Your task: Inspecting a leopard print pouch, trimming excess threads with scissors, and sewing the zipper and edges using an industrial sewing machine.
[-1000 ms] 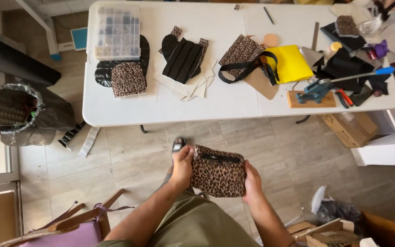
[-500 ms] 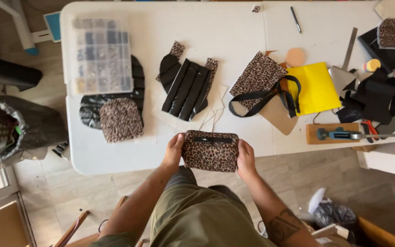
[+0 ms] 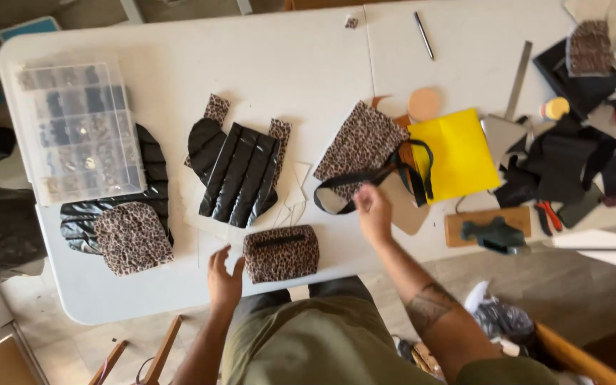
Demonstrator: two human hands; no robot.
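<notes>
One small leopard-print pouch (image 3: 281,253) with a dark slot along its top lies flat near the front edge of the white desk (image 3: 286,64), directly ahead of the person. The left hand (image 3: 224,276) hovers just beside the pouch's left end, fingers spread, its grip released and holding nothing. The right hand (image 3: 373,211) is up and to the right of the pouch, over the desk, fingers loosely curled; it sits just beside one black strap loop (image 3: 393,171), and whether it touches the strap cannot be told.

The strap crosses one leopard-print fabric panel (image 3: 361,139) and one yellow sheet (image 3: 454,153). Behind the pouch lies one black quilted piece (image 3: 240,171) with two small leopard scraps showing at its top corners. To the left, one rounded leopard-print piece (image 3: 133,237) overlaps a second black quilted piece (image 3: 147,189), and one clear compartment box (image 3: 80,128) of small parts rests above them. To the right sit one wooden block (image 3: 486,224) carrying a dark tool, a heap of black offcuts (image 3: 565,160), one metal ruler (image 3: 518,78) and one pen (image 3: 424,34). Nothing lies between either hand and the pouch.
</notes>
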